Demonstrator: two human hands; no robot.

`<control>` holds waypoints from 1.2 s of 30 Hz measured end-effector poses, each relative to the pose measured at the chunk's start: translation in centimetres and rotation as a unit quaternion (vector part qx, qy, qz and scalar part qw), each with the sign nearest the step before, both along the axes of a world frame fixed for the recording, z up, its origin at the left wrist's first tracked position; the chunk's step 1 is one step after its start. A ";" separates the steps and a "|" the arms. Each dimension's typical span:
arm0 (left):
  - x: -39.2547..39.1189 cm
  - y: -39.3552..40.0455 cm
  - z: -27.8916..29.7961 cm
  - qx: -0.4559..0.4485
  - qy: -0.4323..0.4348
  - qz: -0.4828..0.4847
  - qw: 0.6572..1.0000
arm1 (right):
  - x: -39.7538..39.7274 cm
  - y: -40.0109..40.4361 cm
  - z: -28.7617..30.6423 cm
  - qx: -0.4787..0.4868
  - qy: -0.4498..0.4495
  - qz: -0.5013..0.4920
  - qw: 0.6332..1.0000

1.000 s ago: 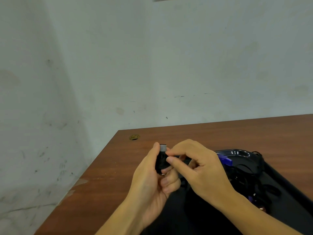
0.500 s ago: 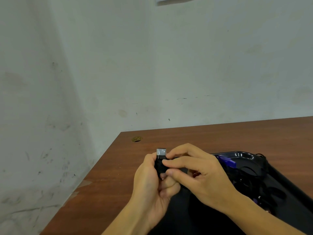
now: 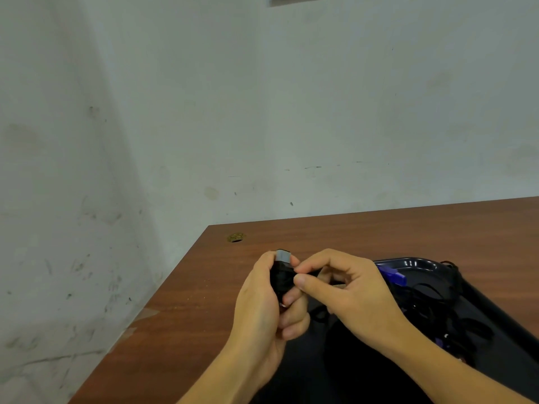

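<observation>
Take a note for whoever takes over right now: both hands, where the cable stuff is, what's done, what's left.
Left hand grips the bundled black cable, its metal plug poking up.
Right hand pinches the bundle's side with thumb and forefinger.
Both are over the table, left of the tray holding more cables and a blue connector.
Done: this cable is gathered in the hand, it seems.
Left: probably finish the bundle and set it down.
</observation>
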State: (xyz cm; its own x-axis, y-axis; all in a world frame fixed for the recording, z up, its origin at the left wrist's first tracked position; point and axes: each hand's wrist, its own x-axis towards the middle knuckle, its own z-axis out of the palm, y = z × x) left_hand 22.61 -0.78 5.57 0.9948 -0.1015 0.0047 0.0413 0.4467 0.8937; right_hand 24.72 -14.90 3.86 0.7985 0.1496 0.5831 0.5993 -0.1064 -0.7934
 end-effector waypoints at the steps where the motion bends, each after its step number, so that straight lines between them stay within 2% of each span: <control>1: 0.0 -0.1 0.0 0.012 -0.008 0.002 1.000 | 0.0 -0.1 0.0 0.001 0.009 0.006 1.000; 5: 0.3 -0.4 -0.3 0.071 -0.048 0.029 0.996 | -0.1 -0.3 0.2 -0.018 0.036 0.007 0.999; 11: 0.5 0.0 -0.1 0.038 -0.056 0.049 0.997 | 0.2 -1.4 0.7 0.015 0.051 -0.035 0.998; 18: 0.6 0.0 -0.1 0.007 -0.037 0.026 0.999 | 0.1 -1.4 0.3 -0.037 0.042 -0.044 0.997; 24: 0.9 0.4 -0.3 0.038 -0.031 0.034 0.998 | 0.1 -1.6 0.4 -0.058 0.035 -0.060 0.996; 32: 0.6 0.0 -0.6 0.050 -0.036 0.019 0.998 | 0.0 -0.6 -0.1 -0.194 -0.011 -0.087 0.977; 34: 0.8 0.0 -0.8 0.058 -0.039 0.021 0.997 | 0.0 -0.5 0.0 -0.199 -0.036 -0.098 0.974; 36: 0.8 0.1 -0.9 0.073 -0.048 0.027 0.996 | -0.1 -0.5 0.3 -0.170 -0.019 -0.078 0.982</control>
State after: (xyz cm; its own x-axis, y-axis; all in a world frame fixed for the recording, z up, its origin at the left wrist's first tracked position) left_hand 23.43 -0.71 4.64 0.9946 -0.0550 0.0883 -0.0670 0.3108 0.9481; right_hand 24.60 -15.42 4.12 0.8056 0.2182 0.5509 0.5833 -0.4551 -0.6728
